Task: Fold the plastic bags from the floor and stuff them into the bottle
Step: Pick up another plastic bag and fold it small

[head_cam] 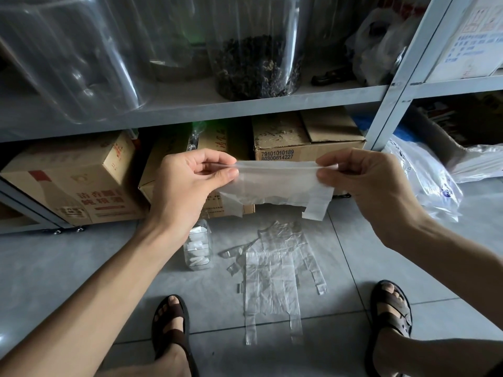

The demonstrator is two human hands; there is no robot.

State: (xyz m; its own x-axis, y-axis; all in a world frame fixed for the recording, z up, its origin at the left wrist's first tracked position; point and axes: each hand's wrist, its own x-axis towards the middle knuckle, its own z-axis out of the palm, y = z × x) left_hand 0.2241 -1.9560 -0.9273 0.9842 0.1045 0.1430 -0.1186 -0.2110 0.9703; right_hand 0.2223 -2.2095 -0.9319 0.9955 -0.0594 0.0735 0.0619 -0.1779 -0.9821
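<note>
Your sandalled feet (171, 330) are planted wide on the grey tiled floor (68, 268). Between them, clear plastic bags (272, 281) lie flattened, handles pointing toward you. Just left of the bags stands the clear bottle (198, 250), white folded pieces showing inside and its top hidden behind your left wrist. Above the floor you hold a translucent bag (275, 183) folded into a band and stretched level between both hands. Your left hand (185, 183) pinches one end between thumb and forefinger, and your right hand (373, 186) pinches the other end the same way, a handle strip hanging below. Beyond, cardboard boxes (76, 180) fill the lower tier of a grey metal shelf (217, 110), and a clear jar (255, 58) of dark dried contents stands on the tier above.
</note>
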